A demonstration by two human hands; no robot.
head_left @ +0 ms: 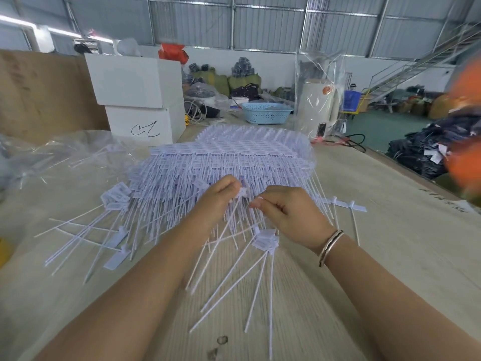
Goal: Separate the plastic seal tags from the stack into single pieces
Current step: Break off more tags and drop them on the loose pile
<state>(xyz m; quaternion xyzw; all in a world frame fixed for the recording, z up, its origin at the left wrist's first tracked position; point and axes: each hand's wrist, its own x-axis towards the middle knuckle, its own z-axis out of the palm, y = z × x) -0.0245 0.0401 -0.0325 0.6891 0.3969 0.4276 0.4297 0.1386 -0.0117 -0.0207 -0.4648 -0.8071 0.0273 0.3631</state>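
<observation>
A big stack of white plastic seal tags (234,155) lies across the middle of the wooden table (390,230), tails pointing toward me. My left hand (221,196) pinches the head of one tag (243,192) at the stack's near edge. My right hand (286,212) sits just right of it, thumb and fingers curled round a thin white piece of the stack. Single tags lie loose in a small pile below my hands (265,241), in a spread at the left (114,230), and as a pair at the right (348,205).
White boxes (135,100) stand at the back left beside a cardboard sheet (44,95). Crumpled clear plastic (52,152) lies at the left. A blue basket (265,113) and a bagged white cylinder (320,105) stand behind the stack. The table's right edge drops to the floor.
</observation>
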